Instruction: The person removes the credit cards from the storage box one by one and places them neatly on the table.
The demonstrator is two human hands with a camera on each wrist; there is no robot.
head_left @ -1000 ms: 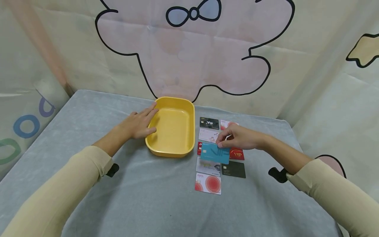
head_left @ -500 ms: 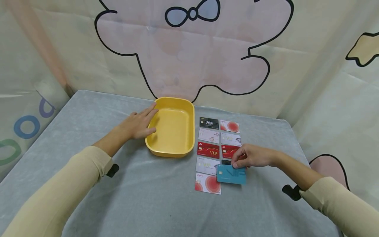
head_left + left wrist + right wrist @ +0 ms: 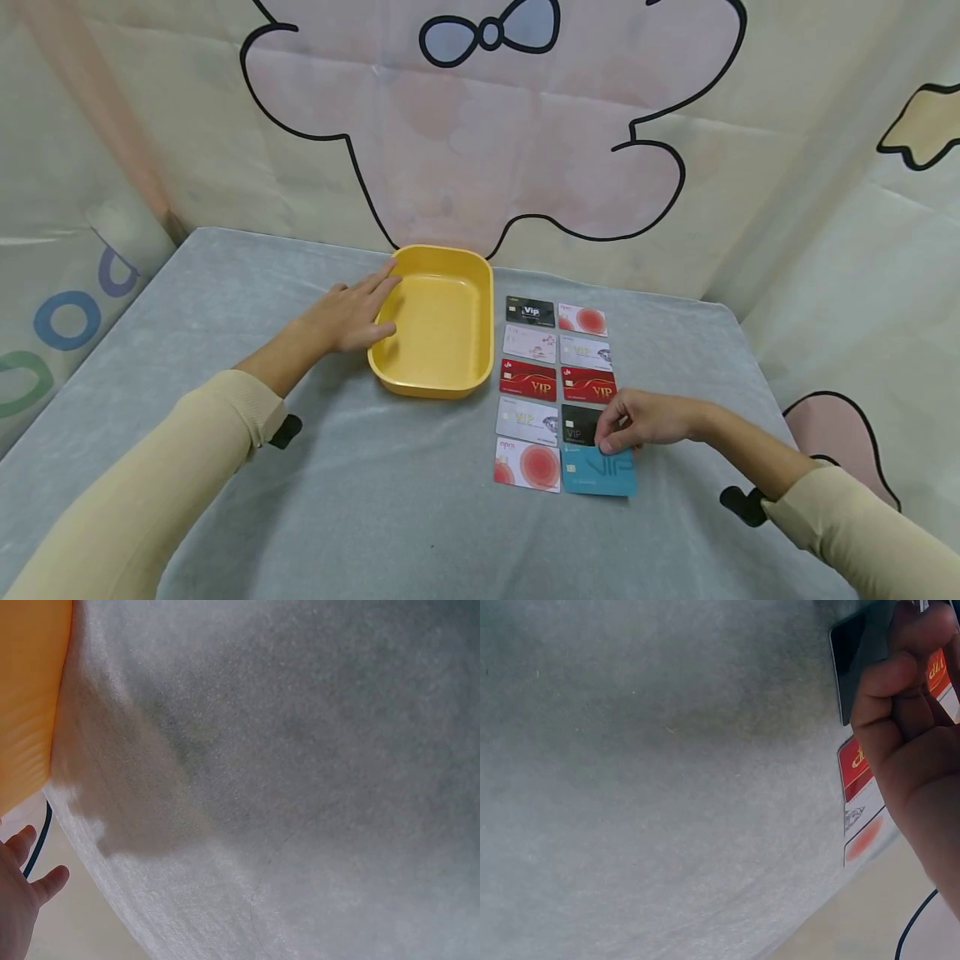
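Between thumb and fingers my right hand (image 3: pixel 648 418) pinches the top edge of a blue VIP card (image 3: pixel 596 472) at the near end of the right-hand card column. That card lies beside a white card with red circles (image 3: pixel 527 465) and just below a dark VIP card (image 3: pixel 579 425), which the fingers partly cover. In the right wrist view curled fingers (image 3: pixel 889 690) hide most of the grip. My left hand (image 3: pixel 348 315) rests with spread, straight fingers on the left rim of a yellow tray (image 3: pixel 435 385).
Two columns of cards lie right of the tray, among them two red VIP cards (image 3: pixel 528 380), a black Vip card (image 3: pixel 530 312) and a white VIP card (image 3: pixel 527 420). Grey cloth (image 3: pixel 420 517) covers the table. A patterned curtain (image 3: pixel 480 125) hangs behind.
My right hand has carried the blue card toward me and slightly right, from over the red cards to beside the nearest white card. The left hand and tray have stayed put.
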